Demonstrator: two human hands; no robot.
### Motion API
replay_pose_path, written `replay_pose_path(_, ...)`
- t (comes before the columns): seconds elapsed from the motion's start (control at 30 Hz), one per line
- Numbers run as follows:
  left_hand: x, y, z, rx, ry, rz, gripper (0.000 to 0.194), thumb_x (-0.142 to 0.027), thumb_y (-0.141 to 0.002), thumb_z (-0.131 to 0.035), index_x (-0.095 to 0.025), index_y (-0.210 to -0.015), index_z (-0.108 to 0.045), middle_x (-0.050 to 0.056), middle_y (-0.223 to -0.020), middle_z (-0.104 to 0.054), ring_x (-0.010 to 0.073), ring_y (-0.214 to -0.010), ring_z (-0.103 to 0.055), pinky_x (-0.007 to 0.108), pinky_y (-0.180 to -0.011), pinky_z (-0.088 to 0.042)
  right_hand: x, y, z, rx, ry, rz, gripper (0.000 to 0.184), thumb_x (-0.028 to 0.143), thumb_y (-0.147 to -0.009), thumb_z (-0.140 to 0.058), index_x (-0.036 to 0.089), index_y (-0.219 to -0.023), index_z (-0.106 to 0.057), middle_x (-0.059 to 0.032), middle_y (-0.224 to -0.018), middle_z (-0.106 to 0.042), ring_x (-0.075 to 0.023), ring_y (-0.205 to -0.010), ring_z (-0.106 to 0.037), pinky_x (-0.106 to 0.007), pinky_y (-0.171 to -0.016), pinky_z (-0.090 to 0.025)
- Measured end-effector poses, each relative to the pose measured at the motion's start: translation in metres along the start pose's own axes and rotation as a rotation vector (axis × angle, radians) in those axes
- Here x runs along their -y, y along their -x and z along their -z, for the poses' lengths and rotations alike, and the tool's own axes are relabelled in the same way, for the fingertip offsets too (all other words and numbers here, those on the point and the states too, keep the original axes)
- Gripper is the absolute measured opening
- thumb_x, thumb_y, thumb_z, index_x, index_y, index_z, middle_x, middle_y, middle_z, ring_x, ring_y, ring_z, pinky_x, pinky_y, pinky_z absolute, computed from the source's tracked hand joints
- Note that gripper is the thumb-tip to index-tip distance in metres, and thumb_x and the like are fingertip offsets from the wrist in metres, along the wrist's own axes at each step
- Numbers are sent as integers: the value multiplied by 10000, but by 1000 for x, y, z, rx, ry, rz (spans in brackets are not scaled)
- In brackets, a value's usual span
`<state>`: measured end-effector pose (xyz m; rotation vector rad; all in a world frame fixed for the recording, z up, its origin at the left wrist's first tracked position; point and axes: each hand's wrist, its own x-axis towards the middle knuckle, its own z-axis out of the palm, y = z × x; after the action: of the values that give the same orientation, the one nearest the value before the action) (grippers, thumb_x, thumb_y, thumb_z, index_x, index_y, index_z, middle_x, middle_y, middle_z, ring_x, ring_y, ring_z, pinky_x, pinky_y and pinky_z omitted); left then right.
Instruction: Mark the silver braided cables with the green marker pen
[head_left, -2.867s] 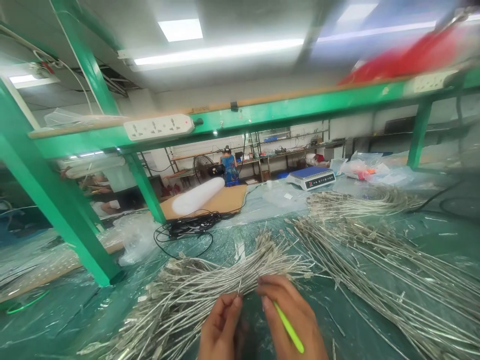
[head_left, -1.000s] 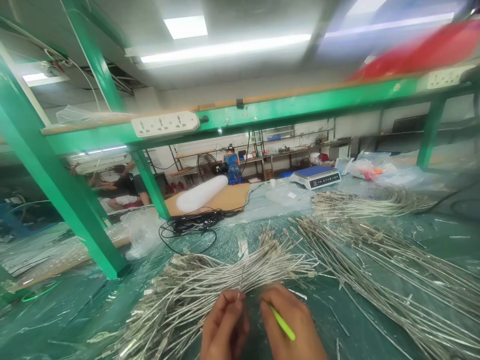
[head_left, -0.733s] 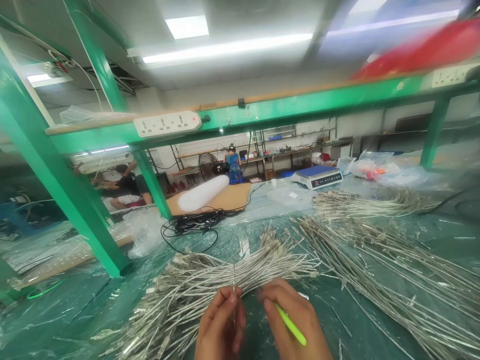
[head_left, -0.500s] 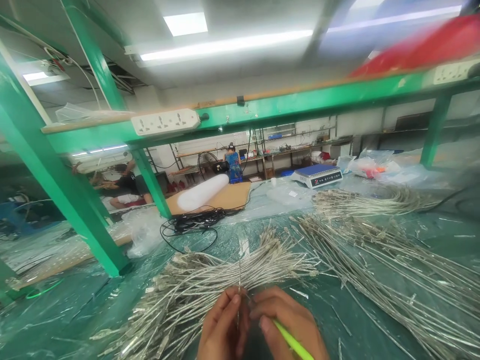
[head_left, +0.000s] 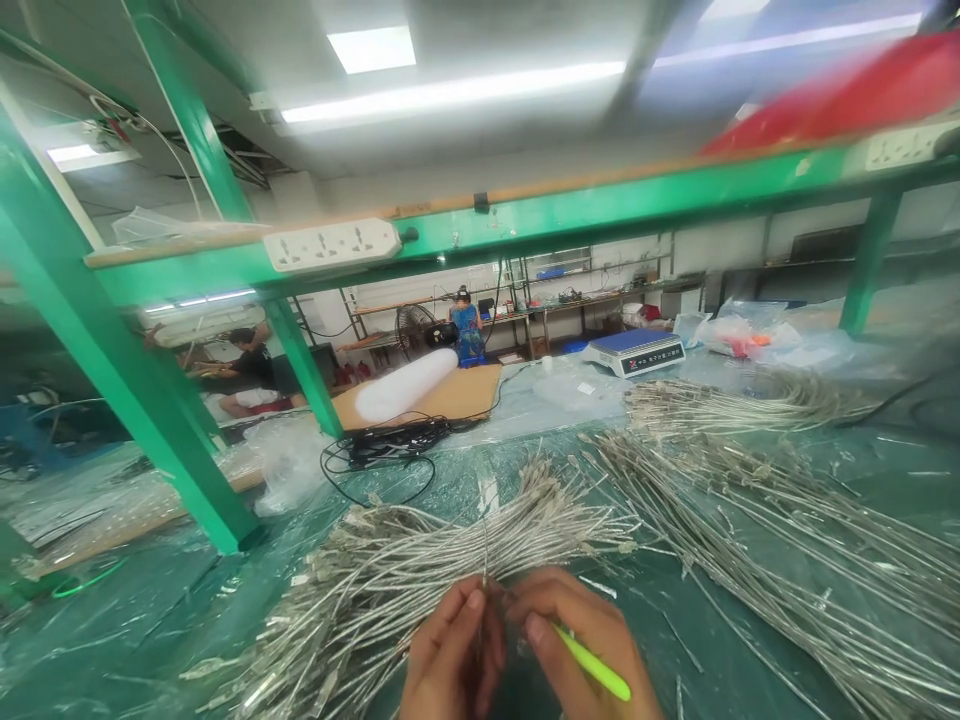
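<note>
Standing at the left of the frame, a green post (head_left: 127, 380) is rising from the desk (head_left: 150, 620), which is lying under clear plastic. Right of it, low in the middle, a heap of silver wires (head_left: 390, 570) is fanning out. At the bottom centre, the left hand (head_left: 450, 665) is pinching one thin wire (head_left: 484, 560) between thumb and forefinger, the wire standing upright above the heap. Just beside it, fingertips nearly touching, the right hand (head_left: 581, 650) is gripping a yellow-green tool (head_left: 596, 665) with its fingers curled around it, thumb reaching toward the wire's base. Farther back, a black cable (head_left: 382, 450), a white roll (head_left: 405, 385) and a blue-topped scale (head_left: 634, 352) are sitting in a row. Filling the right side, a second wire heap (head_left: 750, 500) is spreading toward the lower corner.
</note>
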<state>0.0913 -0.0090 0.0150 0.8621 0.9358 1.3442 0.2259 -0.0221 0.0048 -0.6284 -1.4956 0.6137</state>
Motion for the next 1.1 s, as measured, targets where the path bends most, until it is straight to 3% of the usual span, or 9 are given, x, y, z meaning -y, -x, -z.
replay_pose_path(0.6, 8, -4, 7, 71, -30, 4, 287, -420, -750, -705, -135, -731, -675, -15, -457, -575, 13, -309, -312, 184, -367, -103, -2, 2, 3, 27, 9, -5, 179, 132, -884, -502, 205, -906, -664, -45, -818, -647, -172, -774, -639, -262, -699, -494)
replay_pose_path(1.1, 12, -7, 12, 128, -104, -35, 253, -389, -817, -643, -145, -874, -671, -16, -489, -584, 22, -321, -311, 204, -380, -115, -2, 1, 2, 3, 47, -50, 174, 160, -896, -493, 194, -879, -663, -53, -813, -653, -169, -747, -631, -249, -675, -488)
